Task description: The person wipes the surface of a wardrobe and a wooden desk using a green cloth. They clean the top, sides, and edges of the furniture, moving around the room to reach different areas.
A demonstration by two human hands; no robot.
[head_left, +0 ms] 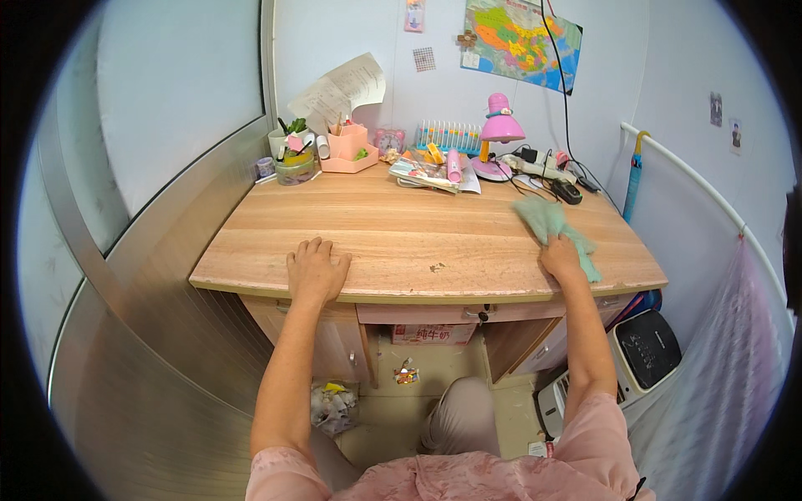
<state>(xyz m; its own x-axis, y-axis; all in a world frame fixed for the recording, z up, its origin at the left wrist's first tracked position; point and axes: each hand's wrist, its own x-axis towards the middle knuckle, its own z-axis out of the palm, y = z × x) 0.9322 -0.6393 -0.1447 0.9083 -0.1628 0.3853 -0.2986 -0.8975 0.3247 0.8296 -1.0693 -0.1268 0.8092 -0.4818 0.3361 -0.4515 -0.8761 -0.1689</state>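
Observation:
A wooden desk point(376, 225) with a worn front edge spreads out before me. My left hand point(317, 269) lies on its top near the front edge, fingers spread and holding nothing. At the right side of the desk, my right hand point(561, 253) is closed on a pale green cloth point(543, 215). The cloth lies crumpled against the wood, partly sticking out beyond the fingers and hanging toward the front edge. The part inside my grip is hidden.
Along the back stand a pink organizer point(349, 149), a pink desk lamp point(501, 128), stacked books point(426, 173), a glass jar point(296, 169) and a power strip point(547, 168) with cables. Below are a carton point(433, 334) and a trash bag point(334, 409). A partition point(175, 200) borders the left.

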